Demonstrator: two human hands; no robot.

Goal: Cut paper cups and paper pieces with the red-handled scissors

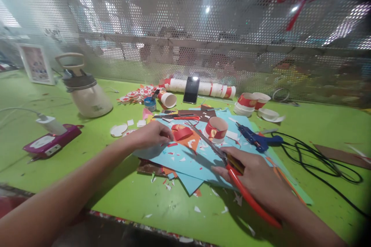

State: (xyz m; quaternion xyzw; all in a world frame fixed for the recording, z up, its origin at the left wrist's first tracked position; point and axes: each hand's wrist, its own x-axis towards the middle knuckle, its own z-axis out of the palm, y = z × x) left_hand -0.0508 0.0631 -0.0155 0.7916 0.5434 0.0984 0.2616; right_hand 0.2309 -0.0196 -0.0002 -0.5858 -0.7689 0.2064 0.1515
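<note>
- Red-handled scissors (232, 173): near right of the work area, gripped in the right hand (256, 171), fingers wrapped around the handles; blades angled far-left above the sheets, a hold that seems meant to keep the points clear of the other hand.
- Left hand (153, 135): fingers curled, gap narrow, just beside the curled red paper piece (182, 132); whether it pinches anything cannot be told.
- Cut paper-cup ring (216, 130): upright, right of the red piece.
- Light-blue sheets (162, 157): beneath, strewn with clippings, perhaps serving as a work mat.
- Blue glue gun (257, 139): right, apparently parked within right-hand reach, its black cord (327, 160) looped beyond.
- Phone (191, 90): far side, propped against a row of nested paper cups (216, 88), probably for viewing.
- Purple power strip (53, 142): left, away from the clippings, white charger (51, 125) plugged in.
</note>
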